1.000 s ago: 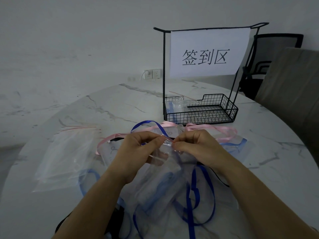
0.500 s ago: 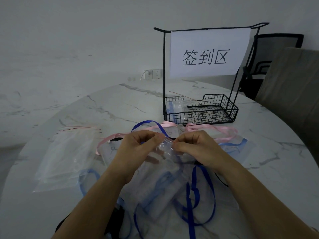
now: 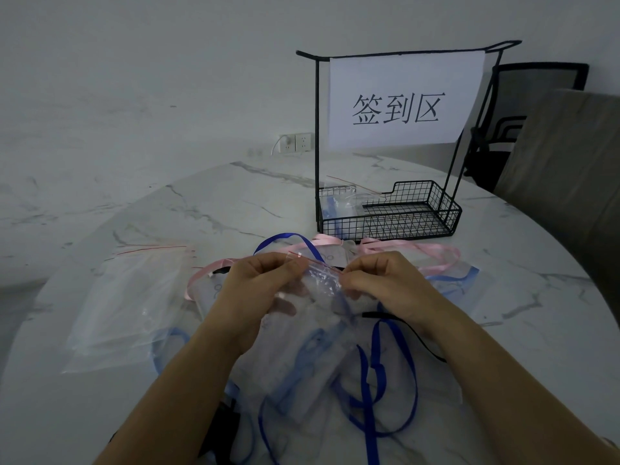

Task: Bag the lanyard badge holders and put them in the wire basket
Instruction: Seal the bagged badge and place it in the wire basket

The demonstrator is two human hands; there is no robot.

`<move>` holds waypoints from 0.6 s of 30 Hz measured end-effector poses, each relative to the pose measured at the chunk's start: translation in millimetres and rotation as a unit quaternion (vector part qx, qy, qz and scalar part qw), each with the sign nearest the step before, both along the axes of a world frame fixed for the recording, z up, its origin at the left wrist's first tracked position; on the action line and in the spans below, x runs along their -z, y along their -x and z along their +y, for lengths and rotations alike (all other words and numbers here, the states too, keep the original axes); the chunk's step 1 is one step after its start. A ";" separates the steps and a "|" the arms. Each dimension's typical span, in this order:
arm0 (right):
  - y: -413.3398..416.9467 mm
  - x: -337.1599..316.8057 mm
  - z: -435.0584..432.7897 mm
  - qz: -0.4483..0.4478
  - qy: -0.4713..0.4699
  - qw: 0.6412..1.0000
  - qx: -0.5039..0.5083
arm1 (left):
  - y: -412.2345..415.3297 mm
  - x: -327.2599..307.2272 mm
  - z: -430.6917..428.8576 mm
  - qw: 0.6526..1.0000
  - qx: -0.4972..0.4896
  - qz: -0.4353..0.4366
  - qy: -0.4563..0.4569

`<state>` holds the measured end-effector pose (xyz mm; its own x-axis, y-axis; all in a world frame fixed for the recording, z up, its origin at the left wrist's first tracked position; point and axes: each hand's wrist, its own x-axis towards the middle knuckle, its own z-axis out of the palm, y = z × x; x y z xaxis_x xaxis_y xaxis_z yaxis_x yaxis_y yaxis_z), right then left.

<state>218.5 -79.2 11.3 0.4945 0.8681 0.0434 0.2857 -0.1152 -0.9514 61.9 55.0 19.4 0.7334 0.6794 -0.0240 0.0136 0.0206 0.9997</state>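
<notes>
At table centre, both hands pinch one clear zip bag (image 3: pixel 322 280) by its red-lined top edge: left hand (image 3: pixel 265 286) grips the 9 o'clock end, right hand (image 3: pixel 379 283) the 3 o'clock end, fingertips closed on the plastic. Bag hangs down over a heap of lanyard badge holders (image 3: pixel 335 364), with dark blue, light blue, pink and black straps tangled on the marble table (image 3: pixel 536 313). Stack of spare clear bags (image 3: pixel 127 297) lies at 9 o'clock, well apart from the hands. Wire basket (image 3: pixel 412 216) stands at 12 o'clock, beyond the pink straps; a filled bag (image 3: pixel 342 206) sits in its left end. Paper sign (image 3: pixel 402 99) hangs on the basket frame.
</notes>
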 end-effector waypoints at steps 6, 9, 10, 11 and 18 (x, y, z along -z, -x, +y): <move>-0.5 -0.2 -0.7 -0.007 -0.001 1.000 0.008 | 1.7 -1.3 1.8 1.000 0.002 -0.006 0.017; -2.5 0.2 -0.5 0.004 -0.001 1.000 0.020 | 2.3 -2.9 3.9 1.000 -0.005 -0.013 0.022; -3.5 1.1 0.0 0.003 -0.003 1.000 0.027 | 2.4 -3.3 5.1 1.000 -0.010 -0.013 0.022; -3.6 0.9 0.6 0.004 -0.005 0.999 0.031 | 2.4 -3.2 6.2 1.000 -0.015 -0.011 0.022; -7.9 5.5 1.2 0.012 -0.007 1.000 0.028 | 3.5 -4.3 8.9 0.999 -0.042 -0.016 0.028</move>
<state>226.4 -78.0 5.9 0.5430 0.8387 0.0420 0.2555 -0.1174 -0.9596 58.4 63.9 23.7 0.6755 0.7363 -0.0408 -0.0220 0.0755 0.9969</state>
